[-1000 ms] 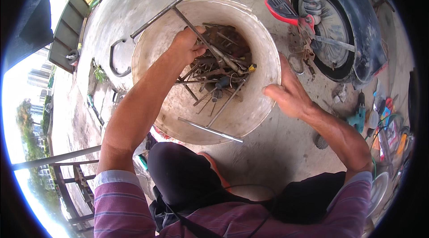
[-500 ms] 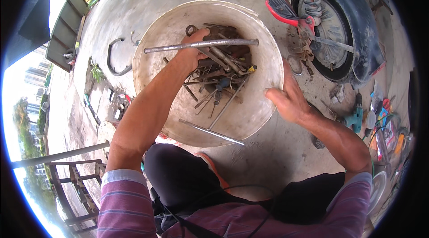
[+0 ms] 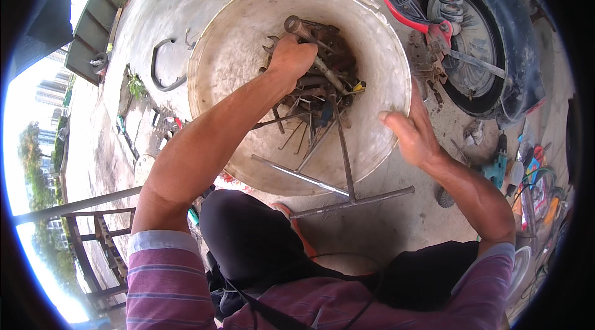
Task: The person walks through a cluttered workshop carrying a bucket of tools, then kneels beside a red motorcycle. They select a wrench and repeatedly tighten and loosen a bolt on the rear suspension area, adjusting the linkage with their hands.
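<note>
A wide off-white plastic bucket (image 3: 220,63) holds a dark, rusty heap of metal tools and rods (image 3: 331,70). My left hand (image 3: 291,57) is down in the heap, fingers curled among the pieces beside a ring-ended tubular tool (image 3: 291,24) and an open-ended wrench (image 3: 271,43); what it grips is hidden. My right hand (image 3: 409,132) grips the bucket's right rim, thumb inside. A long steel T-bar (image 3: 381,197) rests over the lower rim, crossbar outside, shaft reaching into the heap. A shiny T-handle (image 3: 310,178) lies inside, just above it.
A scooter's rear wheel and fender (image 3: 477,63) stand right of the bucket. A cordless drill (image 3: 496,169) and tool clutter lie at lower right. A curved black tube (image 3: 158,70) and small scattered tools (image 3: 130,138) lie left. A metal frame (image 3: 87,249) stands lower left.
The long T-bar has swung from above my left hand down over the lower rim. My left hand has shifted deeper into the upper heap. The bucket sits slightly higher and right in view.
</note>
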The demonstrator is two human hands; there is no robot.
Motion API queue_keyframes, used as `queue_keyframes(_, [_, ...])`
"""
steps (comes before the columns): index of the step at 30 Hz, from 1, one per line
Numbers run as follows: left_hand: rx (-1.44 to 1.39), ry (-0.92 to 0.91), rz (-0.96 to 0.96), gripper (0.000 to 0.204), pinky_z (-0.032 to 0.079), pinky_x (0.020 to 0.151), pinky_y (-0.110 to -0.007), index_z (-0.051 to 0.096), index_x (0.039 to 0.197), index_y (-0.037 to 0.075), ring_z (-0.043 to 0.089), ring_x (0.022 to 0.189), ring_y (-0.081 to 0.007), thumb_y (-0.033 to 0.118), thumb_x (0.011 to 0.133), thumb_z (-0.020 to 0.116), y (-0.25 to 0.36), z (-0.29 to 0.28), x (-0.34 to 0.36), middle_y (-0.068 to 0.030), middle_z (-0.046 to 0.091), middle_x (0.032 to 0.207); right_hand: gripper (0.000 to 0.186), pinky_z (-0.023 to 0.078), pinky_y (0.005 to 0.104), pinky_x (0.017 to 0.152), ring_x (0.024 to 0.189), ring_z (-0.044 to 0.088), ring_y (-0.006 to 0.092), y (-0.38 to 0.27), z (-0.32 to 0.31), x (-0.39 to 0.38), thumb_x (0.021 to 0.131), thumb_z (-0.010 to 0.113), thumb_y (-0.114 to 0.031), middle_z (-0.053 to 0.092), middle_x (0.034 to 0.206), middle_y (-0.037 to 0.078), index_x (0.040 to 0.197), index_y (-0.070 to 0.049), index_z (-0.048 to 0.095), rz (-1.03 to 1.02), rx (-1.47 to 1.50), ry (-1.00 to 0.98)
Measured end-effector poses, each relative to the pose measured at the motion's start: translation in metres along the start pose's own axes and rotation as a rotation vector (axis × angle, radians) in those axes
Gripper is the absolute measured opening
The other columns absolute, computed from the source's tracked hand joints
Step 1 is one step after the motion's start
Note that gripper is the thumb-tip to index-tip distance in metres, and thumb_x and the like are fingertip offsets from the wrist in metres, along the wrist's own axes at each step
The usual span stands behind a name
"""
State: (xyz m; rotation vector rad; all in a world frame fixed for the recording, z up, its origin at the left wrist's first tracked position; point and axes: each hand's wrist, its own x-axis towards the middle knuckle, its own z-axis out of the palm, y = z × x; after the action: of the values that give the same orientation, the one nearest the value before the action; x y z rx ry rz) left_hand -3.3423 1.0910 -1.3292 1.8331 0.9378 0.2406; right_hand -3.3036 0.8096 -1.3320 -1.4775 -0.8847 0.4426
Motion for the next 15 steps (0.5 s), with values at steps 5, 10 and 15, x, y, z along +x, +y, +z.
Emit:
queue_keyframes(5, [0.037,-0.122,-0.024,0.03,0.05,0.07,-0.035,0.064,0.118,0.001,0.061,0.08,-0.0167,0.016,0.092,0.068,0.008,-0.004,-0.007,-0.0072,0.064,0.099,0.075,0.032,0.0417,0.118,0.134,0.046,0.0336,0.001,-0.001,-0.002,0.084,0.055,-0.014,0.049,0.145,0.023,0.154,0.007,0.037,-0.025,0.006,0.018])
queue_keyframes(10, [-0.002,-0.174,-0.063,0.031,0.051,0.077,-0.034,0.064,0.118,0.001,0.066,0.088,-0.0184,0.018,0.093,0.069,0.018,-0.013,-0.008,-0.0088,0.067,0.11,0.077,0.033,0.0415,0.117,0.135,0.045,0.0321,-0.003,0.003,-0.007,0.083,0.056,-0.015,0.048,0.146,0.022,0.154,0.007,0.037,0.001,-0.004,0.021])
queue_keyframes(15, [0.018,-0.225,-0.041,0.026,0.049,0.069,-0.032,0.066,0.109,0.001,0.061,0.079,-0.0172,0.021,0.093,0.071,0.016,-0.014,-0.001,-0.0067,0.063,0.094,0.078,0.035,0.0411,0.116,0.134,0.047,0.031,-0.006,-0.002,-0.007,0.082,0.056,-0.016,0.047,0.147,0.022,0.154,0.007,0.036,0.089,0.003,-0.003])
